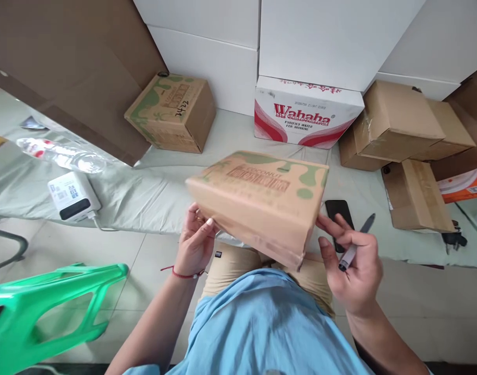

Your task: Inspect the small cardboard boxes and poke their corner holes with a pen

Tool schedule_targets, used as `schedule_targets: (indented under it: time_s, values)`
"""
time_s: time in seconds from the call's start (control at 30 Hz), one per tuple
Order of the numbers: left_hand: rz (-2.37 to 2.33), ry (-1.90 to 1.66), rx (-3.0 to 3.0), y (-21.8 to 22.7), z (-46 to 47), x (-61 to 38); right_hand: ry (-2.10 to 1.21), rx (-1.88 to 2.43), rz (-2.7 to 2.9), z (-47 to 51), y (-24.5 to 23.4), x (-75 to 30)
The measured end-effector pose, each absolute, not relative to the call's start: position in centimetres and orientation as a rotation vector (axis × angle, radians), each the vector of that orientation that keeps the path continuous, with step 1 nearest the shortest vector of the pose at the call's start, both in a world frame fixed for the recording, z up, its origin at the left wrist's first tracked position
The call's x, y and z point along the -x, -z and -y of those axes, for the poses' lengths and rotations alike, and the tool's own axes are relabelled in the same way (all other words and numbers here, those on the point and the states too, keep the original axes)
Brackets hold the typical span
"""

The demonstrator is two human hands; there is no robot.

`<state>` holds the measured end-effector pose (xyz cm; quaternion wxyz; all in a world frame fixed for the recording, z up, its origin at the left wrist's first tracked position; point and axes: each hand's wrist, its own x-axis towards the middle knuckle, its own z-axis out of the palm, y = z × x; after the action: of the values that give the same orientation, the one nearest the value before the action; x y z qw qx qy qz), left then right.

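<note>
Our left hand (pixel 195 242) is clamped on the box (pixel 257 200) low at its left edge, thumb towards us, seemingly to bear its weight as it tilts above our lap (pixel 232 265). Our right hand (pixel 353 265) is curled round the pen (pixel 350 256) — perhaps keeping fingertips free to steady the box's right side, though we cannot tell if they touch. Just beyond that grip, the phone (pixel 337 208) lies flat on the cloth (pixel 144 195)

Held tilted on the near side of the white Wahaha carton (pixel 306 117) are a brown, green-patterned COCONUT box (pixel 257 204) and, toward that carton's right end, a dark-ended grey pen (pixel 349 256).
</note>
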<state>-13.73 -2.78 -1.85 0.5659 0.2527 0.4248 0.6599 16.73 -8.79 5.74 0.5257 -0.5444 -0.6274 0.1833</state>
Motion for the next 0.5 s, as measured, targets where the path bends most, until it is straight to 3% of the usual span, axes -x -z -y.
schedule_targets:
  time_s: [0.17,0.3,0.5]
  values:
    - [-1.041,-1.417,-0.527,0.8,0.4,12.0,-0.149,1.240,1.790,7.7,-10.3,-17.7]
    - [-1.111,-1.323,-0.547,2.0,-0.8,10.8,-0.141,1.139,1.967,6.3,-12.9,-17.4]
    - [-1.224,-1.434,-0.663,2.9,-1.4,9.7,-0.275,0.976,1.949,3.4,-12.5,-14.7]
